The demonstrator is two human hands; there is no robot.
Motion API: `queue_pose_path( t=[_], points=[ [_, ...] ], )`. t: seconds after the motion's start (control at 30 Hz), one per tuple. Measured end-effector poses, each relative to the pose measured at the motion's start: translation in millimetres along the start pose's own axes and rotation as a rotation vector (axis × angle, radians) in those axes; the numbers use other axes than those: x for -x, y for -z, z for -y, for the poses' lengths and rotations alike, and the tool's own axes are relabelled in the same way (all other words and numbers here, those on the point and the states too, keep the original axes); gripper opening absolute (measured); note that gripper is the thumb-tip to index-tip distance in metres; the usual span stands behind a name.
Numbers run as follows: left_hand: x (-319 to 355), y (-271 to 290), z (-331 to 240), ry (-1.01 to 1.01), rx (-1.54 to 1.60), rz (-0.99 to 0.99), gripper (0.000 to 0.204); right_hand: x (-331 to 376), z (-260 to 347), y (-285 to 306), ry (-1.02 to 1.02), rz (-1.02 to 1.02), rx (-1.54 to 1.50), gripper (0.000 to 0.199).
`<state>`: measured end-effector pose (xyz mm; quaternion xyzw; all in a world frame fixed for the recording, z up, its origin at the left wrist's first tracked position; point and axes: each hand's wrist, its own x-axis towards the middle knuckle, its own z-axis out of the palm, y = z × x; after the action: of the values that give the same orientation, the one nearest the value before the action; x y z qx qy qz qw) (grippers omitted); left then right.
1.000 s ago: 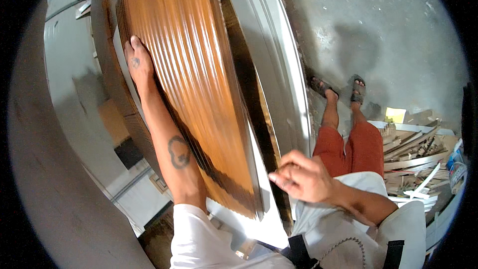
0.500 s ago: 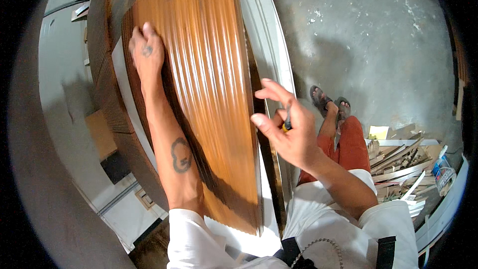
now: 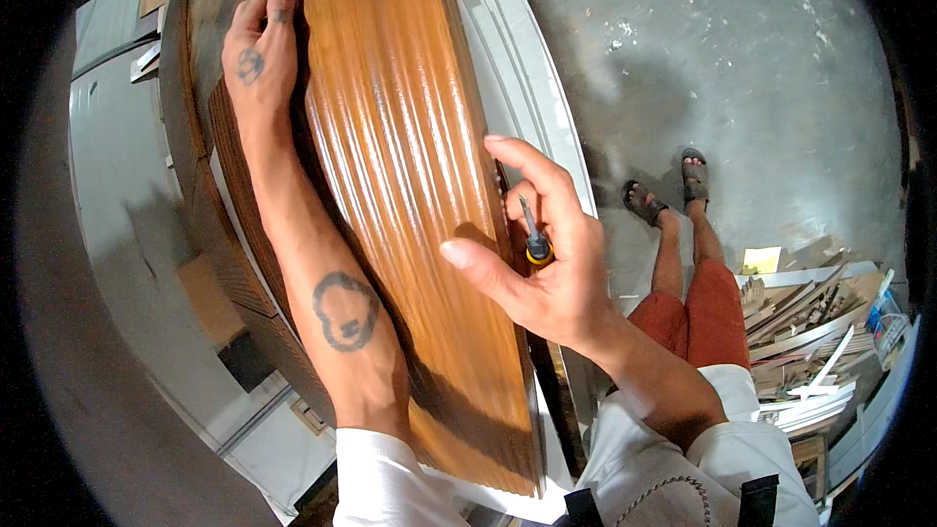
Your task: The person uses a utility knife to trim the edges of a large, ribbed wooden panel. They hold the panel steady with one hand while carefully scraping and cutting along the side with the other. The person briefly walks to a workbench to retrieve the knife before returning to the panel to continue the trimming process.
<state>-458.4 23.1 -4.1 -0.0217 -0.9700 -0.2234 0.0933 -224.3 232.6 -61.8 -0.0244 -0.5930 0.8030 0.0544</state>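
Note:
A long glossy brown wood-grain fluted panel (image 3: 390, 166) lies lengthwise in front of me, with ridges running along it. My left hand (image 3: 262, 49) is at its far left edge, the thumb stretched along the edge and the other fingers curled down, their tips hidden. By the panel's right edge is my right hand (image 3: 561, 244). A short screwdriver (image 3: 537, 242) with a black and yellow handle is tucked in its curled fingers, its metal tip pointing away from me. The thumb of that hand hovers over or touches the panel's face, and the forefinger reaches to its edge.
More dark brown fluted panels (image 3: 256, 244) lie under and left of this one. White panels (image 3: 522, 68) run along its right side. A heap of wood and trim offcuts (image 3: 810, 332) lies on the grey floor (image 3: 703, 49) at right. A light-grey surface (image 3: 117, 166) stretches along the left.
My left hand has moved farther along the panel's left edge. The right hand has turned, so the screwdriver shows more plainly, and its thumb now reaches over the panel. The view has shifted; my feet have moved.

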Motion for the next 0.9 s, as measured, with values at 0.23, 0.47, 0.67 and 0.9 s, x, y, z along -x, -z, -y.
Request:
queue_pose_path(
  t=[0.23, 0.47, 0.67, 0.9],
  points=[
    [4, 1, -17, 0.059, 0.170, 0.009, 0.052, -3, -4, -7, -0.102, -0.048, -0.129, 0.053],
    [3, 0, -11, 0.075, 0.199, 0.028, 0.050, -3, -3, -3, -0.108, -0.052, -0.032, 0.045],
    [3, -1, -13, 0.058, 0.159, 0.009, 0.050, -1, -5, -9, -0.097, -0.137, -0.154, 0.038],
    [7, 0, -20, 0.058, 0.205, -0.010, 0.045, 0, -10, -9, 0.026, -0.136, -0.047, 0.037]
  ],
)
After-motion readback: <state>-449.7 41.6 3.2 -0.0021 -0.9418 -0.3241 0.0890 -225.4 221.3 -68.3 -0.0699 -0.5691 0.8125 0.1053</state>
